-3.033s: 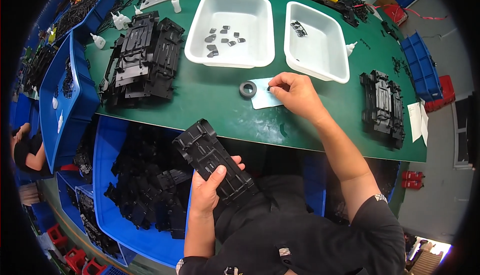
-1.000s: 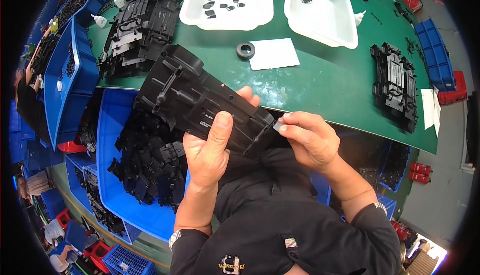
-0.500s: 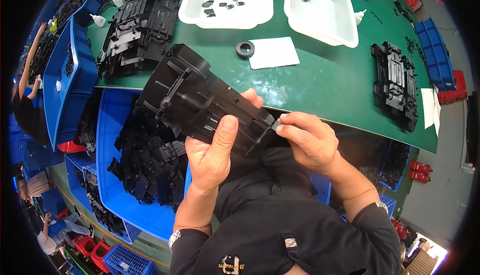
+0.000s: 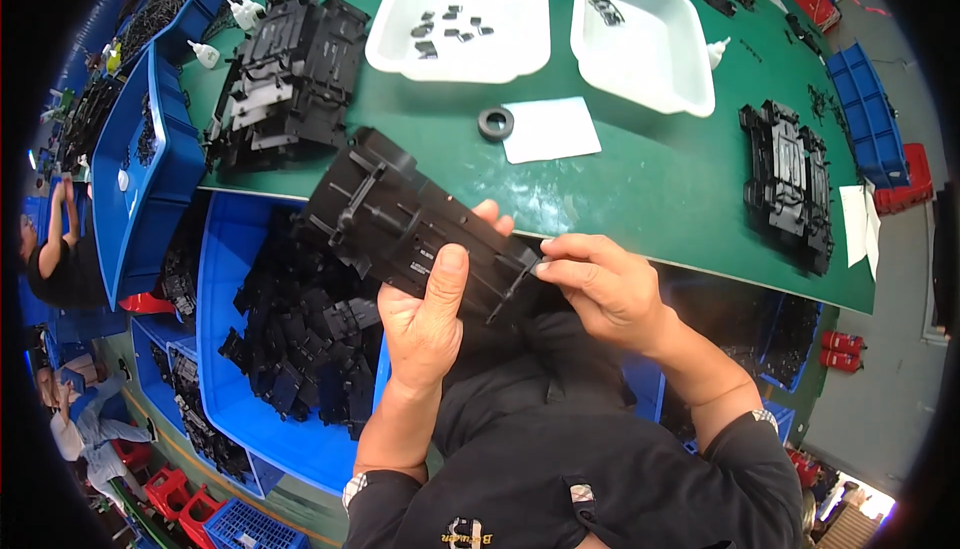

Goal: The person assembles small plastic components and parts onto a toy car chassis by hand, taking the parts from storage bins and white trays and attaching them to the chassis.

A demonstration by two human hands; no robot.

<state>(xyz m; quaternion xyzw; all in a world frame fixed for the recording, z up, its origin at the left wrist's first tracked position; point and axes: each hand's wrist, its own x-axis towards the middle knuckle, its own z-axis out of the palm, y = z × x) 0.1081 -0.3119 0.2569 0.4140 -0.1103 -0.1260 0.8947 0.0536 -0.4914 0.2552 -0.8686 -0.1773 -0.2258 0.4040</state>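
Note:
My left hand (image 4: 425,324) is closed round a long black moulded plastic housing (image 4: 400,219), thumb on top and fingertips showing past its far edge. The housing tilts, its wide end up to the left over the table's edge and its narrow end toward my right hand. Thumb and fingers of my right hand (image 4: 605,284) pinch at the narrow end's corner. Whatever sits between those fingertips is too small or hidden to name. Beyond, on the green table (image 4: 640,179), lie a black ring (image 4: 495,124) and a white sheet of paper (image 4: 552,130).
Two white trays (image 4: 460,71) (image 4: 640,89) hold small black parts. Stacks of black plastic parts stand left (image 4: 290,79) and right (image 4: 790,184). Below the table's edge, a blue bin (image 4: 225,349) holds many black pieces. Small white bottles (image 4: 205,54) stand far left. Other people are at the left.
The housing sits slightly lower in the picture, and so do the table and trays. My right fingers stay pinched at its narrow end. A person at the far left has lowered their arms.

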